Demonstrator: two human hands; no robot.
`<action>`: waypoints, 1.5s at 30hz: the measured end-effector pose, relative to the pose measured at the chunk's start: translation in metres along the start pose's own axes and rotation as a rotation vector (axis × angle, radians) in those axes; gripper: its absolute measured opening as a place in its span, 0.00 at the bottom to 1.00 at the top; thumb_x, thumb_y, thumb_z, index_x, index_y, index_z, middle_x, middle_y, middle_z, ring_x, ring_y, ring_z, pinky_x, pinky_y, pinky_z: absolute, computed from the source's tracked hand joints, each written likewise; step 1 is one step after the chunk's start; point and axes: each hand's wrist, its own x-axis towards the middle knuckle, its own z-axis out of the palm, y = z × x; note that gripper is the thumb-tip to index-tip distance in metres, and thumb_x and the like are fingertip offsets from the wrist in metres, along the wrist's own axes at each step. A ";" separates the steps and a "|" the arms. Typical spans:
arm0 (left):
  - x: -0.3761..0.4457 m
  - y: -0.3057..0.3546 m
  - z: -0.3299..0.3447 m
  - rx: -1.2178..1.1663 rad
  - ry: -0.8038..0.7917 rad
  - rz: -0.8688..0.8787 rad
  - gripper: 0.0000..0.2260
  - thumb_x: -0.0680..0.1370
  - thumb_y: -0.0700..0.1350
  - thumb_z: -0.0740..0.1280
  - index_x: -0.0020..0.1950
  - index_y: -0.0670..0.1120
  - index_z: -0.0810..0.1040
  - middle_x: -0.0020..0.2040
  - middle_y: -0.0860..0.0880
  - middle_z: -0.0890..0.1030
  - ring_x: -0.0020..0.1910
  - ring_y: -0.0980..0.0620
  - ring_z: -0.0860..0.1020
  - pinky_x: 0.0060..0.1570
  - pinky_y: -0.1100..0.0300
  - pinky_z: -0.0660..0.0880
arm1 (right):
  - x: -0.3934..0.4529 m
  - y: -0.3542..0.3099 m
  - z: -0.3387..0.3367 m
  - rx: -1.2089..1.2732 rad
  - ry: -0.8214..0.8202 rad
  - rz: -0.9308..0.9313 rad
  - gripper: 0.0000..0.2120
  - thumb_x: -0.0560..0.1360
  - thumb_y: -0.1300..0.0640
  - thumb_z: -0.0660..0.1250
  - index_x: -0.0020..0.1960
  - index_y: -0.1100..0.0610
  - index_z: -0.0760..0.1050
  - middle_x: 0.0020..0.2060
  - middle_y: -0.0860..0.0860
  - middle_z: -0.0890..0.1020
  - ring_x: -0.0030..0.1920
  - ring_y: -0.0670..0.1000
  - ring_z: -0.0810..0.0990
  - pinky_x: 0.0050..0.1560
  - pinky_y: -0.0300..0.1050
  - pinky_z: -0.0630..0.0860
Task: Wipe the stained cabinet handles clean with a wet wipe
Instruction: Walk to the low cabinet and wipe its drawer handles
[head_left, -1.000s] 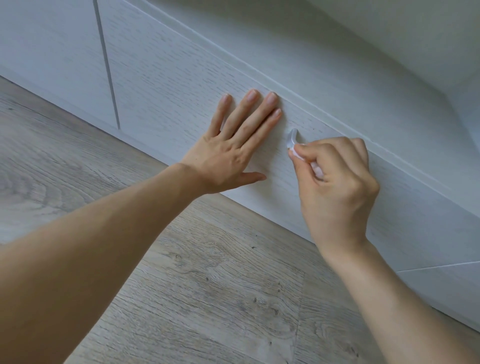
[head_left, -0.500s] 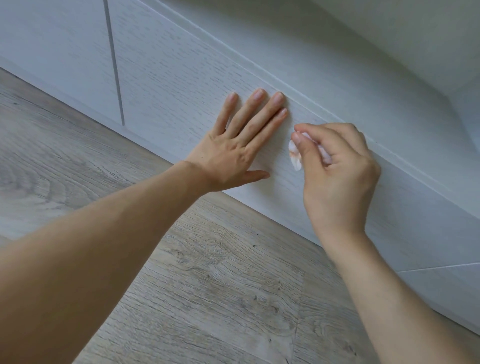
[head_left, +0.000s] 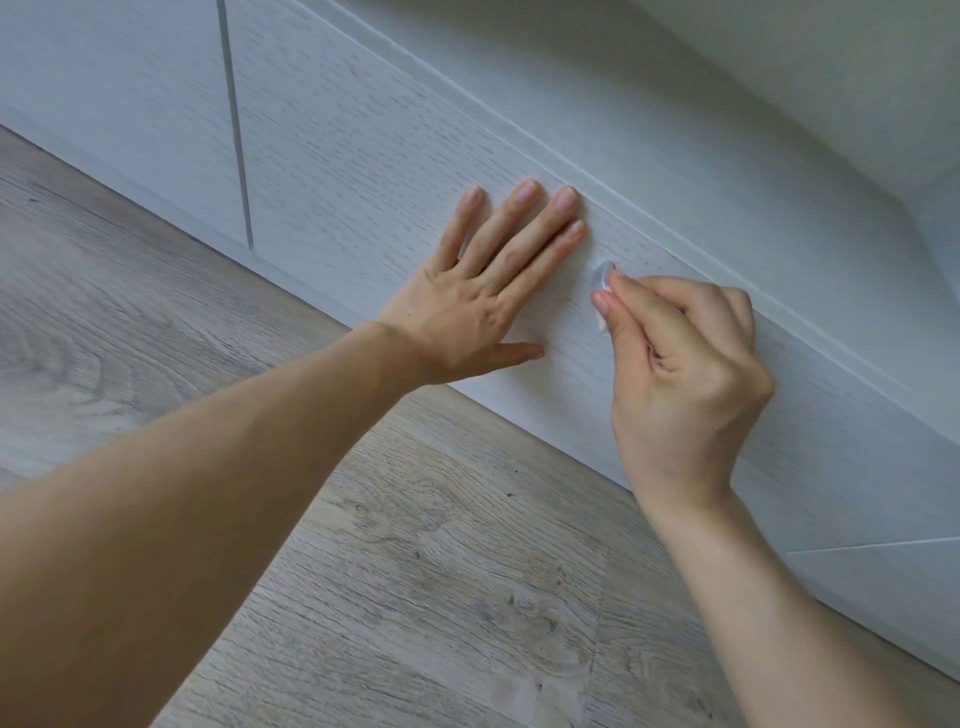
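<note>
Right hand (head_left: 685, 374) shifted down, fingers pinching wipe (head_left: 602, 325) (left hand (head_left: 483, 306) spread flat).

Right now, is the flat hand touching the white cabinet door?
Touching. The head view shows the left hand pressed flat, fingers spread, against the cabinet door, no gap.

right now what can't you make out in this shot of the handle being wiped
1. Small pale cabinet handle: head view shows only its tip; the right hand covers the rest, so remaining stains cannot be judged.
2. White wet wipe: only a sliver shows beneath the curled fingers.
3. White wood-grain cabinet front: the flat left hand hides the patch under it.
4. Both arms: cut off by the bottom edge.
</note>
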 end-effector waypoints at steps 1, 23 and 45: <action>0.000 0.001 0.001 0.004 0.002 0.003 0.49 0.73 0.66 0.62 0.76 0.42 0.36 0.75 0.42 0.49 0.76 0.43 0.37 0.72 0.47 0.34 | 0.002 -0.003 0.001 0.016 0.007 0.016 0.04 0.74 0.64 0.70 0.45 0.64 0.83 0.36 0.55 0.83 0.37 0.56 0.76 0.46 0.27 0.66; 0.001 -0.001 -0.007 -0.006 -0.048 0.006 0.47 0.71 0.65 0.65 0.76 0.42 0.43 0.75 0.45 0.49 0.76 0.44 0.37 0.72 0.48 0.35 | 0.017 -0.019 0.004 -0.003 -0.096 0.105 0.02 0.71 0.66 0.71 0.41 0.65 0.82 0.35 0.58 0.80 0.36 0.58 0.76 0.40 0.31 0.61; 0.002 -0.001 -0.030 -0.039 -0.176 0.017 0.45 0.73 0.62 0.64 0.77 0.41 0.42 0.76 0.43 0.46 0.74 0.39 0.45 0.72 0.47 0.36 | -0.033 0.022 -0.049 0.301 0.188 0.848 0.09 0.73 0.63 0.70 0.51 0.53 0.81 0.43 0.49 0.77 0.35 0.38 0.76 0.38 0.27 0.72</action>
